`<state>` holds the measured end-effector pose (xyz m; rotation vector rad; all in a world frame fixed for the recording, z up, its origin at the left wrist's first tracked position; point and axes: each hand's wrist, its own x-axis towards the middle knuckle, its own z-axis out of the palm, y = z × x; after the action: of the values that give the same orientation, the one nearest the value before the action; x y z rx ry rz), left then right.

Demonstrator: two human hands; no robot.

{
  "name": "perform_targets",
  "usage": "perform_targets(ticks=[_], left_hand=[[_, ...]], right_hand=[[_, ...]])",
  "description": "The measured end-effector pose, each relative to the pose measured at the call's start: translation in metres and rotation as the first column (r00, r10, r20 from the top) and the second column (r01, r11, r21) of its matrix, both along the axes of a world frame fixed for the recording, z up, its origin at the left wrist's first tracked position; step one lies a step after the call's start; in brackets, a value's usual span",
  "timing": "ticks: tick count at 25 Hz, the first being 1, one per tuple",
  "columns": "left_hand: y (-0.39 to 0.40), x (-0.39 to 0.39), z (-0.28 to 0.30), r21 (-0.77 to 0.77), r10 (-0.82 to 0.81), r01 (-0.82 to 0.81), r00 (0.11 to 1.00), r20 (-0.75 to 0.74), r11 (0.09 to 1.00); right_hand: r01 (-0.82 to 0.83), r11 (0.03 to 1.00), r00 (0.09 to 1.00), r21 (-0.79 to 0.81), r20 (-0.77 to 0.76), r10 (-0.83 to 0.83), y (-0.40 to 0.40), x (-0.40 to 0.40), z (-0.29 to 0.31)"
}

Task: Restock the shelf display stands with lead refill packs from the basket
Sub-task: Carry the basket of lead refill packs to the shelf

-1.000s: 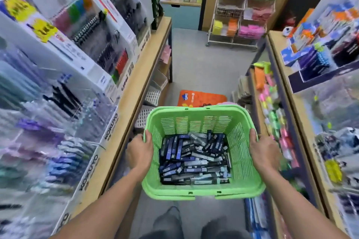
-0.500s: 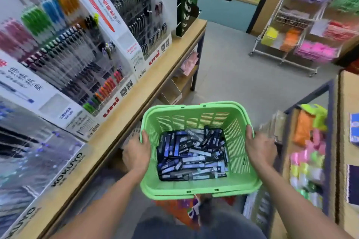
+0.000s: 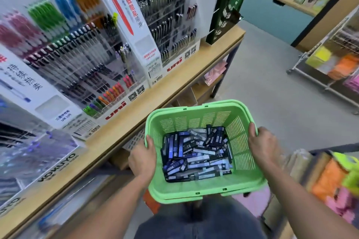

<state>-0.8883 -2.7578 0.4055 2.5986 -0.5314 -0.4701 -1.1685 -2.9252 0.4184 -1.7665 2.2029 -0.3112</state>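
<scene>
A green plastic basket (image 3: 196,114) is held in front of me in the shop aisle. Its bottom is covered with several dark blue and black lead refill packs (image 3: 196,155), lying loose in a heap. My left hand (image 3: 142,158) grips the basket's left rim, thumb over the edge. My right hand (image 3: 263,144) grips the right rim the same way. To the left, white uni display stands (image 3: 114,75) full of pens stand on a wooden shelf (image 3: 147,114).
A Kokuyo display (image 3: 35,159) stands at the near left on the same shelf. A wire rack (image 3: 330,64) with coloured pads is at the far right. Another shelf with orange and pink goods (image 3: 330,178) runs along my right. Grey floor (image 3: 268,91) lies ahead.
I have walked forward along the aisle and turned left, so the uni pen stands now fill the left side. Both hands have kept their hold on the basket rims.
</scene>
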Motion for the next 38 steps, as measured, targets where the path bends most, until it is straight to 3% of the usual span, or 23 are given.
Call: perform_targets(ticks=[8,14,21,26,30,38], left_hand=[[-0.027,0.007,-0.016,0.023,0.095,-0.096,0.995,0.034,0.995],[-0.05,-0.011,-0.037,0.02,0.255,-0.255,0.967,0.001,0.967],[-0.095,-0.062,-0.068,0.026,0.506,-0.506,0.863,-0.003,0.862],[-0.108,-0.11,-0.089,0.073,0.673,-0.673,0.739,0.019,0.736],[-0.103,-0.132,-0.13,0.108,0.701,-0.701,0.711,0.046,0.705],[-0.089,-0.125,-0.22,0.153,0.645,-0.637,0.764,-0.001,0.755]], right_hand=[[-0.141,0.99,0.987,0.015,-0.076,0.142,-0.055,0.027,-0.016],[-0.269,0.963,0.961,0.013,-0.067,0.269,-0.12,0.041,-0.036],[-0.506,0.861,0.862,0.046,-0.011,0.507,-0.206,0.049,-0.077],[-0.671,0.736,0.739,0.095,-0.002,0.674,-0.244,0.051,-0.107],[-0.725,0.674,0.676,0.141,-0.044,0.736,-0.252,0.046,-0.144],[-0.697,0.688,0.685,0.201,-0.095,0.722,-0.229,0.039,-0.243]])
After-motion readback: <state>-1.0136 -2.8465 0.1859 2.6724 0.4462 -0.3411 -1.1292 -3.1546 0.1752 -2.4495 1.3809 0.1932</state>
